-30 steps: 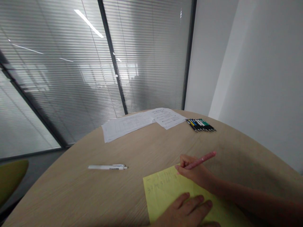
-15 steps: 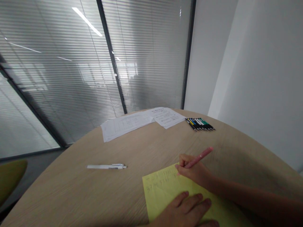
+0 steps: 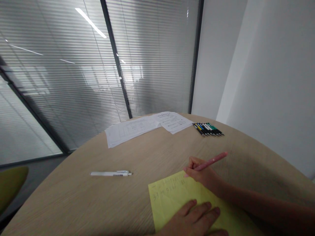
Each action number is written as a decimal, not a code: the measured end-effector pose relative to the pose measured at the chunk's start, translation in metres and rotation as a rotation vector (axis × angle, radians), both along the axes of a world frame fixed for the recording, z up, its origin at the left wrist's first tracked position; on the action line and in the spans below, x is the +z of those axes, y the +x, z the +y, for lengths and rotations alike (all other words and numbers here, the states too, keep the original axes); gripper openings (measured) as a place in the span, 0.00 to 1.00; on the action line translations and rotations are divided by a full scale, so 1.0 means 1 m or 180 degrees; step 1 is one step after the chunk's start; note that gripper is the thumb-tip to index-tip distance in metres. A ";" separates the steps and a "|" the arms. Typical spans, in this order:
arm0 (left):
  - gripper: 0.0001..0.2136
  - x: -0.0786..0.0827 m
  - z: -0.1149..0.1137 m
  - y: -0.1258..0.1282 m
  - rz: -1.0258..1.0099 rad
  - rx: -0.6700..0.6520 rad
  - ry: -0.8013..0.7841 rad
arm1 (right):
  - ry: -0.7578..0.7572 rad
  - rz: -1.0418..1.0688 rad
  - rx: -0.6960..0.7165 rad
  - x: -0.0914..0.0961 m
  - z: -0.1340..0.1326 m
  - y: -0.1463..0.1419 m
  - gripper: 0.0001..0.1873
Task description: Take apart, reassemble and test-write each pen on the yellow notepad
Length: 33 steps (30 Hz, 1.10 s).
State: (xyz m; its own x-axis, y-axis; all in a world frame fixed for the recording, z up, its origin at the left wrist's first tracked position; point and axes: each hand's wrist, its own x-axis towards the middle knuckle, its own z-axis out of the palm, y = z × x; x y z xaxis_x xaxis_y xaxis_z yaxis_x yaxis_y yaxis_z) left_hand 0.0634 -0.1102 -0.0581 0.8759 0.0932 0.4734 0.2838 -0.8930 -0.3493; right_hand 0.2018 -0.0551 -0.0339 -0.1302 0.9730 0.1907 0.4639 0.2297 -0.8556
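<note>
My right hand is closed around a pink pen, its tip at the upper edge of a sheet of yellow paper. Rows of faint handwritten marks run across the top of the sheet; they are too blurred to read surely. Lying flat on the lower part of the paper, my left hand has its fingers stretched out and apart. The lower right of the sheet is partly covered by my right forearm.
A white pen lies on the round wooden table at the left. Printed sheets spread along the far edge, beside a row of several dark pens. Behind are a glass partition with blinds and a white wall; a green chair stands left.
My right hand and the pink pen have moved slightly right and up to the paper's top edge. More marks show where the hand was. My left hand stays in place.
</note>
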 end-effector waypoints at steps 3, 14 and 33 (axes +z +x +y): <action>0.14 -0.005 0.000 0.001 0.0018 0.0029 -0.0034 | -0.0187 0.0327 0.0054 0.000 0.002 0.002 0.11; 0.14 -0.008 0.000 0.002 -0.0251 0.0091 0.0098 | 0.1358 -0.1355 -0.0538 0.001 0.020 0.038 0.11; 0.14 -0.017 0.002 0.006 -0.0545 0.0109 0.0132 | 0.1573 -0.1586 -0.0804 0.010 0.020 0.045 0.14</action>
State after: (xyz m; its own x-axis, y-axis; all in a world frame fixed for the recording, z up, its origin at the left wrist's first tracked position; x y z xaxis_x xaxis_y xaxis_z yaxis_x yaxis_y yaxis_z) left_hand 0.0694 -0.1086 -0.0750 0.7788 0.0988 0.6195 0.3723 -0.8676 -0.3296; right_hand 0.2465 -0.0347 -0.0240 -0.0993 0.8008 0.5906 0.8594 0.3682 -0.3548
